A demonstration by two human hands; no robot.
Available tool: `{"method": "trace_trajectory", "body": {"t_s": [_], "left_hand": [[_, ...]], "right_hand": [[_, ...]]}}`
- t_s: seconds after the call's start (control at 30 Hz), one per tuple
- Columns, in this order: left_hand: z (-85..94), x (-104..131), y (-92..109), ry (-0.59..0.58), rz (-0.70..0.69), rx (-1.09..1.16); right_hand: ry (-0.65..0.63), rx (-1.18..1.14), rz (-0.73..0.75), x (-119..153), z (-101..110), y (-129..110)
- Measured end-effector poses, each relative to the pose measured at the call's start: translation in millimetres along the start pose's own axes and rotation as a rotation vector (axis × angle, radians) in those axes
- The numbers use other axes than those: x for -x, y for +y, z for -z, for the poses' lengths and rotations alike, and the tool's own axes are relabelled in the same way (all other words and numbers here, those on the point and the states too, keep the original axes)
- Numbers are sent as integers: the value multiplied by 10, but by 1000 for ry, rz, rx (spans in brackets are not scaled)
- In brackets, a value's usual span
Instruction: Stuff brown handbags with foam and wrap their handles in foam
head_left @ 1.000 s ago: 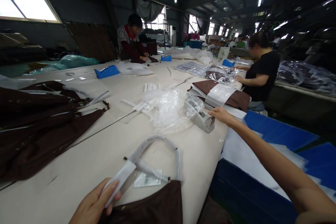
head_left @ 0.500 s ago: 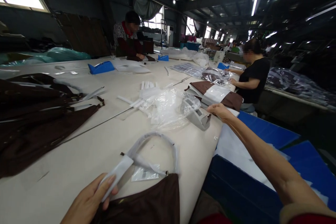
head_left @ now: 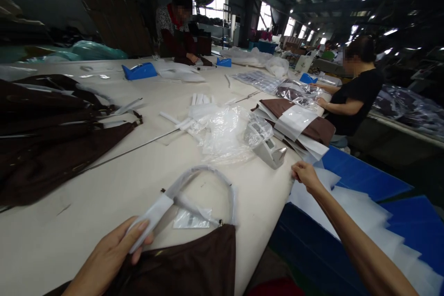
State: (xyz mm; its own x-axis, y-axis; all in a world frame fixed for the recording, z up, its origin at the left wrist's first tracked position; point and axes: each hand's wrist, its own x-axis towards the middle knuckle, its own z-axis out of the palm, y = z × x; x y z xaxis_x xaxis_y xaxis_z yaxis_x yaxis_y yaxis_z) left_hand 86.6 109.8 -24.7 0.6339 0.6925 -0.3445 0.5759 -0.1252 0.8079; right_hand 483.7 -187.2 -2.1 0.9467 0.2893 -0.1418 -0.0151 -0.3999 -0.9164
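My left hand point(head_left: 135, 236) is closed round a strip of white wrapping point(head_left: 154, 212) folded over the strap of a brown bag point(head_left: 194, 263). The strap loop point(head_left: 204, 169) stands up in pale wrapping, and a small clear packet with a label point(head_left: 192, 218) lies beneath it. My right hand point(head_left: 305, 173), fingers pinched together, is at the table's right edge, just right of a grey tape dispenser point(head_left: 270, 150) and apart from it. Whatever is in that pinch is too small to make out.
Crumpled clear plastic point(head_left: 224, 132) lies against the dispenser. Brown bags point(head_left: 69, 134) are piled at left; folded brown bags with white bands point(head_left: 294, 118) lie at right. White sheets point(head_left: 364, 212) rest on a blue box point(head_left: 305, 236). Two co-workers point(head_left: 360, 78) work at the table.
My right hand has moved from the tape dispenser's metal end towards me and right, its fingers now pinched. My left hand keeps its grip on the wrapped strap. The view has tilted down slightly.
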Motion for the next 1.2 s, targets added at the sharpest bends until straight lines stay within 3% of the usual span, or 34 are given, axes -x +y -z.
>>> {"method": "trace_trajectory", "body": {"t_s": [0.1, 0.2, 0.33, 0.43, 0.5, 0.6, 0.8, 1.07, 1.2], "left_hand": [[-19, 94, 142, -11, -19, 88], [-56, 151, 236, -14, -63, 224], [-90, 201, 210, -6, -83, 325], [-98, 239, 175, -4, -100, 327], [-100, 247, 152, -8, -124, 332], [-100, 243, 109, -13, -153, 337], [-96, 253, 58, -33, -183, 374], [-106, 322, 86, -33, -184, 435], [-129, 329, 101, 24, -140, 406]], "right_hand": [[-79, -50, -2, 313, -65, 8], [-328, -193, 47, 646, -362, -156], [-746, -440, 100, 1176, -1123, -554], [-986, -566, 98, 1580, -1742, -742], [-1067, -573, 86, 1770, -2081, -741], [-1071, -515, 21, 1911, -2402, -611], [-958, -412, -79, 1956, -2551, -403], [-970, -441, -92, 1979, -2614, -385], [-1012, -455, -82, 1939, -2557, -356]]}}
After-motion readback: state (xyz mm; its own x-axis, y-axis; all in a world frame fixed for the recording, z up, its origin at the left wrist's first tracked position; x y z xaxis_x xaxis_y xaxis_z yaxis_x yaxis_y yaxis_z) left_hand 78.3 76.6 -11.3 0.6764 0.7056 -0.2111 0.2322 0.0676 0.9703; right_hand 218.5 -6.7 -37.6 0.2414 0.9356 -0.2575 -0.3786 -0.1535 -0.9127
